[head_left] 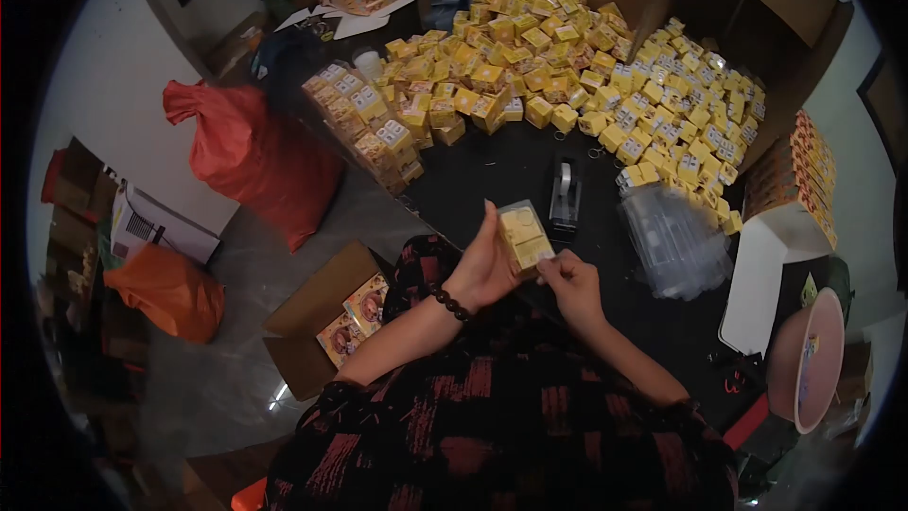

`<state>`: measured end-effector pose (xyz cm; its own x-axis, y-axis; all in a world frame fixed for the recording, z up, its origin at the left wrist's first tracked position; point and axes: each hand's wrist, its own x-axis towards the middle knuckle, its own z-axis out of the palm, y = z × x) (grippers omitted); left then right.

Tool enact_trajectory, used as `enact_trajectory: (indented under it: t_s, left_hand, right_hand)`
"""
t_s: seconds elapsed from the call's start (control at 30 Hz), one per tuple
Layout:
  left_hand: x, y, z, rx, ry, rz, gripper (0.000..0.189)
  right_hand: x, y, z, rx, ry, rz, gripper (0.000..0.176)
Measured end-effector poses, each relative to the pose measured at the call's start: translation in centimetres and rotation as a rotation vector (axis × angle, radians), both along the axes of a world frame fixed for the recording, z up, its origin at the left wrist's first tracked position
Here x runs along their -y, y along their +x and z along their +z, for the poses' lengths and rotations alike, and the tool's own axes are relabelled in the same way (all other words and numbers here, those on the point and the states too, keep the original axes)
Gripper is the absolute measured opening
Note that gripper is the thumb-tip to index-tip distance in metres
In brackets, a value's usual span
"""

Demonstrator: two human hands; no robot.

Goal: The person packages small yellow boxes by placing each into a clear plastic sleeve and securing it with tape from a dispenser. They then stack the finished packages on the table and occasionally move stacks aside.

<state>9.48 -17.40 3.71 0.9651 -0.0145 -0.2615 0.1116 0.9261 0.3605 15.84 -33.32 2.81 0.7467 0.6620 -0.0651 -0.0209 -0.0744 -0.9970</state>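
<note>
Low in front of me, my left hand (482,270) supports a small yellow packet in a clear plastic case (523,230), its thumb along the left edge. At the packet's lower right corner, the thumb and fingers of my right hand (573,286) are pinched together. A pale label shows on the face turned toward me. Just beyond it on the black table (473,175) stands a tape dispenser (566,197). Right of that lies a stack of clear plastic cases (676,241).
A large heap of small yellow boxes (539,47) covers the far side. Stacked boxes (364,118) line the left edge. An open carton (317,293) and a red sack (255,156) are on the floor at left. A pink tub (804,360) is at right.
</note>
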Motion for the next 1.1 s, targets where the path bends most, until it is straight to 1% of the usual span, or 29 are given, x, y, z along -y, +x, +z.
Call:
enact_trajectory:
  t_s: [0.03,0.07,0.1,0.13,0.17,0.2,0.23,0.27,0.33,0.37,0.4,0.43,0.47,0.5,0.53,0.6,0.67,0.73,0.77,0.8,0.83,0.87,0.9,0.93,0.97,1.0,1.03,1.07,1.1]
  left_hand:
    - [0.3,-0.4,-0.5,0.053,-0.032,-0.031,0.063]
    - [0.5,-0.6,-0.7,0.067,-0.063,-0.047,0.056]
    - [0.2,-1.1,-0.5,0.069,-0.047,-0.019,0.056]
    - [0.0,-1.5,-0.1,0.021,0.021,-0.006,0.053]
    - [-0.3,-1.7,0.2,-0.026,0.085,0.003,0.05]
    - [-1.1,-2.1,0.3,-0.049,0.204,0.155,0.039]
    - [-2.2,-2.6,1.9,-0.002,0.477,0.304,0.033]
    - [-3.8,-3.0,4.0,0.047,0.749,0.45,0.03]
    - [-7.7,-3.6,7.4,0.007,1.85,0.932,0.035]
    - [-9.4,-3.6,8.6,-0.085,2.062,1.008,0.037]
    - [-11.0,-3.4,9.5,-0.184,2.272,1.083,0.039]
    - [-12.8,-2.9,9.8,-0.183,2.274,1.093,0.039]
    - [-14.7,-2.3,9.3,-0.179,2.428,1.086,0.041]
    - [-16.1,-1.8,8.6,-0.175,2.581,1.077,0.043]
    - [-16.8,-1.5,8.0,-0.171,2.583,1.091,0.043]
    - [-17.8,-1.0,7.4,-0.257,2.67,0.995,0.047]
    - [-17.7,-1.1,7.1,-0.277,2.682,1.05,0.05]
    - [-16.9,-1.6,6.8,-0.3,2.689,1.1,0.053]
    - [-16.4,-2.0,6.6,-0.296,2.567,1.239,0.058]
    - [-15.7,-2.6,6.2,-0.293,2.438,1.366,0.063]
    - [-15.1,-3.1,5.2,-0.291,2.374,1.434,0.063]
    - [-14.3,-3.5,3.8,-0.277,2.305,1.499,0.063]
    - [-13.5,-4.0,1.8,-0.272,2.219,1.514,0.057]
    - [-12.5,-4.4,-0.5,-0.231,2.115,1.511,0.051]
    - [-11.5,-4.6,-2.7,-0.188,2.067,1.482,0.043]
    - [-10.3,-5.1,-4.4,-0.225,2.081,1.356,0.035]
    - [-9.0,-5.6,-5.4,-0.305,2.159,1.224,0.022]
    - [-7.8,-5.8,-5.8,-0.248,2.183,1.126,0.017]
    - [-7.0,-6.0,-6.3,-0.213,2.211,1.047,0.014]
  right_hand:
    - [0.0,0.0,0.0,0.28,-0.076,0.01,0.017]
    - [0.0,0.1,-0.4,0.28,-0.056,0.038,0.017]
    - [0.2,0.3,-0.8,0.615,-0.071,0.028,0.018]
    - [0.2,0.4,-1.2,0.952,-0.083,0.007,0.019]
    - [0.1,0.4,-1.3,0.957,-0.066,0.02,0.019]
    - [0.1,0.4,-1.5,0.896,-0.091,0.039,0.018]
    - [-0.2,0.5,-1.6,0.834,-0.117,0.053,0.02]
    - [-0.7,0.8,-1.5,0.836,-0.108,0.051,0.02]
    - [-1.5,1.3,-1.4,0.964,-0.106,-0.409,0.048]
    - [-1.8,1.6,-1.7,0.964,-0.101,-0.406,0.048]
    - [-2.3,2.0,-2.3,0.864,-0.17,-0.452,0.062]
    - [-2.7,2.5,-2.7,0.763,-0.236,-0.498,0.076]
    - [-2.9,3.0,-3.0,0.769,-0.228,-0.5,0.076]
    - [-3.1,3.4,-3.2,0.676,-0.304,-0.46,0.076]
    - [-3.2,3.8,-3.4,0.583,-0.377,-0.421,0.077]
    - [-3.1,4.4,-3.8,0.608,-0.396,-0.403,0.077]
    - [-3.2,5.2,-4.0,0.628,-0.423,-0.383,0.076]
    - [-3.1,6.3,-4.1,0.438,-0.278,-0.389,0.073]
    - [-3.0,7.0,-4.2,0.44,-0.28,-0.389,0.073]
    - [-3.0,7.8,-4.4,0.538,-0.226,-0.442,0.07]
    - [-3.2,8.2,-4.4,0.635,-0.17,-0.496,0.066]
    - [-3.5,8.3,-4.2,0.637,-0.173,-0.505,0.066]
    - [-3.5,8.2,-3.7,0.789,-0.192,-0.506,0.065]
    - [-2.7,8.3,-2.9,0.948,-0.236,-0.535,0.064]
    - [-2.2,7.6,-1.2,0.931,-0.153,-0.485,0.062]
    - [-1.7,6.6,0.8,0.914,-0.087,-0.45,0.061]
    - [-0.3,6.2,2.7,1.011,-0.092,-0.472,0.057]
    - [1.7,6.8,4.2,1.104,-0.102,-0.478,0.054]
    - [4.7,8.4,5.3,1.203,-0.199,-0.61,0.052]
